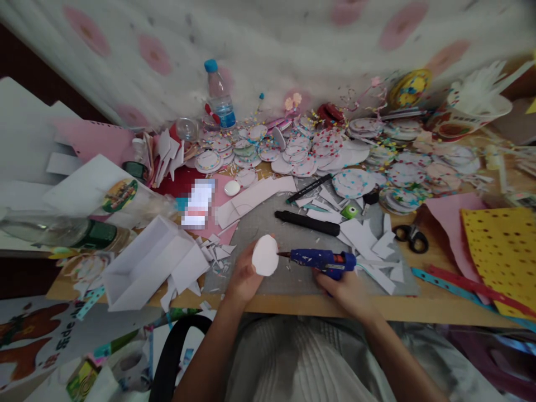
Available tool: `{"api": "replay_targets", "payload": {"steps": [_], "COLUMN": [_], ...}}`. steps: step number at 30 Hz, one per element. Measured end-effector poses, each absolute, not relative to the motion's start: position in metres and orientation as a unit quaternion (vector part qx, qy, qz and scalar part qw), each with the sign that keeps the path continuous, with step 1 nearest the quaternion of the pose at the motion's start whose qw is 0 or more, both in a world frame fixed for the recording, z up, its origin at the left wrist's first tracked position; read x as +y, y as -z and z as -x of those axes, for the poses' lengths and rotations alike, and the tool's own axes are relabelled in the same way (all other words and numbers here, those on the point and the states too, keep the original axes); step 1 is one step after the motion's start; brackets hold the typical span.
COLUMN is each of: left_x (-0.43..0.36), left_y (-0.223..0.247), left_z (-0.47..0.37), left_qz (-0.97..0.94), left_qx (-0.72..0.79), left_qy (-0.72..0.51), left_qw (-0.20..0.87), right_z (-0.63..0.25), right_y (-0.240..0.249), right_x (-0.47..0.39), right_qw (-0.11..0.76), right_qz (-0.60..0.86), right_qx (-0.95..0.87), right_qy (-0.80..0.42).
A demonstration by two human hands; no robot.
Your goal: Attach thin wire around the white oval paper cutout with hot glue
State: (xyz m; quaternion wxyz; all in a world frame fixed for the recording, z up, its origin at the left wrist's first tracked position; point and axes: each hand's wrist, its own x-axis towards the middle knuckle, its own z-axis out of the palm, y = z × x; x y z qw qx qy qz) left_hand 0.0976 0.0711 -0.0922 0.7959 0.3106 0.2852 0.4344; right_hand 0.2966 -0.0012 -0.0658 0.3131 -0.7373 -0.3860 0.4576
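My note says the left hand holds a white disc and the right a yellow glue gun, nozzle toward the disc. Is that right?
One error: in the head view the glue gun is blue, not yellow. The right hand holds it, nozzle toward the white disc in the left hand.

A pale cloth (268,39) with pink flower shapes hangs behind the wooden counter (435,310). Near it stands a clear bottle (226,114) with a blue cap. At the far right, a printed tub (463,120) holds whitish, stick-like pieces whose kind is unclear. Black-handled scissors (412,231) lie left of a yellow sheet (498,245) with dark dots; a red strip (477,286) crosses the sheet's lower part. On the left, an open white box (144,268) sits beside a green-labelled bottle (98,234) lying on its side.
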Motion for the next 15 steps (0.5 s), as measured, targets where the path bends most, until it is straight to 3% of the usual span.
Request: {"api": "replay_targets", "payload": {"steps": [11, 15], "left_x": [0.071, 0.070], "left_y": [0.087, 0.086], "left_z": [-0.100, -0.100], "left_qz": [-0.275, -0.253], "left_qx": [0.295, 0.282], "left_qy": [-0.453, -0.463], "left_qw": [0.795, 0.801], "right_z": [-0.302, -0.329], "right_y": [0.070, 0.063], "right_x": [-0.005, -0.013], "right_qw": [0.345, 0.382], "right_qz": [0.706, 0.726], "right_qx": [-0.371, -0.354], "right_qy": [-0.495, -0.449]}}
